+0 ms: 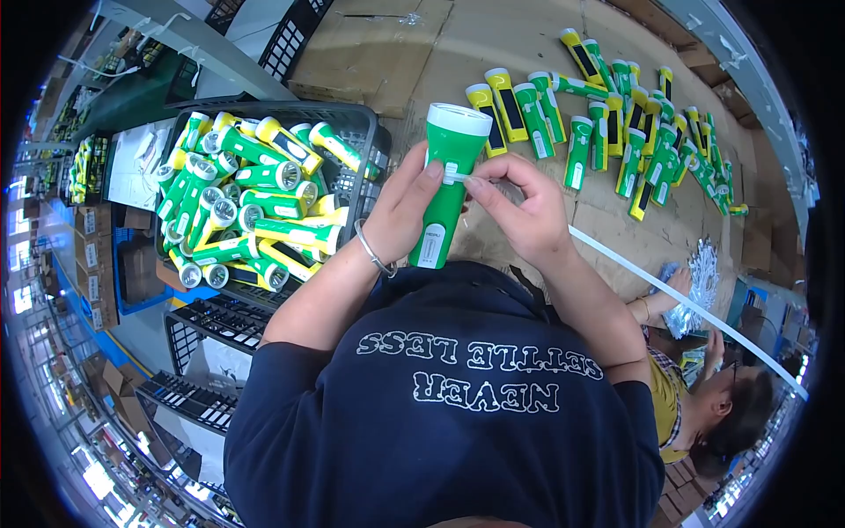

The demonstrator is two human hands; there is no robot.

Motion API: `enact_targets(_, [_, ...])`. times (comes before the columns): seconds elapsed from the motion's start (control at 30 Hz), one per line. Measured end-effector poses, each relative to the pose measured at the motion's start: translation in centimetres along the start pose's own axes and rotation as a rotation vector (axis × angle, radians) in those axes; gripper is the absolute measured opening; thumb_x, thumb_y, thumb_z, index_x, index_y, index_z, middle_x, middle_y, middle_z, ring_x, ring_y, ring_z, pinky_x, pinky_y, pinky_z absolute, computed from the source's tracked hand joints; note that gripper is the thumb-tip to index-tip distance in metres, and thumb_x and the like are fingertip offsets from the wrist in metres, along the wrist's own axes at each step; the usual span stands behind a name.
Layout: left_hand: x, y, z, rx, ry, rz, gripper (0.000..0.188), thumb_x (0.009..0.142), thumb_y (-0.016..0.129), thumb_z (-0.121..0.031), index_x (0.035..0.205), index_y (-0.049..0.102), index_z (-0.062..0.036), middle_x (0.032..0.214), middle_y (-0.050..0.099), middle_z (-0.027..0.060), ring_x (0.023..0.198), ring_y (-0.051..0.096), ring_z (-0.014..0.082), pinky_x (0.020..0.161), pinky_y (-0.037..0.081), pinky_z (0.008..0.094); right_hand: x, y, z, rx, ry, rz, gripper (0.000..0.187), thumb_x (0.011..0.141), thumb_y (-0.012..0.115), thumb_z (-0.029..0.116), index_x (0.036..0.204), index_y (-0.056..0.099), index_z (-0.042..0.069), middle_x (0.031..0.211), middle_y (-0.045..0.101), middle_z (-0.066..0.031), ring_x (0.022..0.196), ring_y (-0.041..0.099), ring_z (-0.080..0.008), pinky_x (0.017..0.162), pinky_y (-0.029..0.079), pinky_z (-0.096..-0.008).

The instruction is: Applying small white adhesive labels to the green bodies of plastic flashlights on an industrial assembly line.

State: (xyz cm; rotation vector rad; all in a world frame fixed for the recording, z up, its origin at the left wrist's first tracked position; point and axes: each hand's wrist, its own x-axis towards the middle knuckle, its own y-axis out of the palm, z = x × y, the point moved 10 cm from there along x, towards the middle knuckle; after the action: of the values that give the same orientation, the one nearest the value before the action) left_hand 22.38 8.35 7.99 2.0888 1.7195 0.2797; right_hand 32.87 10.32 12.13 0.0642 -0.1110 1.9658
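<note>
Navy cloth shirt (449, 458) fills six o'clock; left hand (400, 202) grips a long green plastic torch (444, 211), right hand (534, 216) pinches maybe white tape (457, 178): seemingly unfinished, more torches (632, 163) at two.

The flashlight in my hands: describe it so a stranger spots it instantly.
Look right of the black crate, just above the dark shirt. The left hand grips a green flashlight with a white head. Unlike flashlights in the crate or on the table, it is held.

On my remote feed, a cardboard-covered bench (519, 40), a grey metal beam (211, 55) at upper left, pale grey floor (145, 333), stacked brown cartons (92, 255), bright light patches (97, 480) at lower left
</note>
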Motion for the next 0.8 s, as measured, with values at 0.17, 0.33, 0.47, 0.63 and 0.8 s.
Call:
enact_targets(0.17, [0.3,-1.2,0.0,0.312,0.109,-0.062,0.033,0.091,0.047,-0.02,0.118,0.042,-0.0011,0.099,0.056,0.0086,0.086,0.055,0.0108,0.073,0.046,0.0258,-0.6,0.4,-0.8,-0.164,0.105,0.042,0.015,0.082,0.062,0.008,0.093,0.06,-0.002,0.08,0.06,-0.0028,0.075,0.054,-0.0077,0.07,0.043,-0.022])
enact_targets(0.33, [0.6,-2.5,0.4,0.453,0.127,-0.159,0.027,0.089,0.051,-0.012,0.113,0.044,-0.001,0.087,0.058,0.007,0.07,0.059,0.0116,0.062,0.048,0.0247,-1.4,-1.8,-0.6,-0.312,0.163,-0.019,0.026,0.081,0.063,0.008,0.105,0.06,-0.002,0.076,0.058,0.0007,0.07,0.051,-0.0054,0.065,0.043,-0.021])
enact_targets(0.47, [1.1,-2.5,0.7,0.318,0.07,-0.152,0.028,0.088,0.05,-0.011,0.113,0.042,-0.0009,0.086,0.057,0.0061,0.069,0.06,0.0115,0.061,0.05,0.0258,-2.6,-5.5,-2.9,-0.184,0.312,-0.102,0.019,0.079,0.065,0.01,0.095,0.064,0.0,0.069,0.058,0.0017,0.064,0.05,-0.0047,0.06,0.042,-0.0214])
enact_targets(0.63, [3.2,-1.8,4.1,0.249,-0.081,-0.124,0.029,0.088,0.052,-0.014,0.113,0.043,-0.0004,0.082,0.057,0.0066,0.067,0.06,0.0126,0.057,0.051,0.0265,-3.7,-4.1,3.3,-0.831,-0.218,-0.057,0.009,0.07,0.066,0.012,0.073,0.06,0.007,0.068,0.057,-0.0038,0.066,0.055,-0.0211,0.071,0.039,-0.0342])
enact_targets(0.8, [7.2,-9.0,10.9,0.087,-0.194,-0.382,0.026,0.09,0.05,-0.03,0.093,0.049,-0.0036,0.067,0.058,0.0102,0.052,0.058,0.0185,0.048,0.047,0.0304,-6.6,-3.2,4.7,-0.959,-0.334,-0.011,0.007,0.07,0.065,0.011,0.074,0.059,0.01,0.069,0.055,-0.0031,0.067,0.053,-0.0212,0.074,0.037,-0.0363])
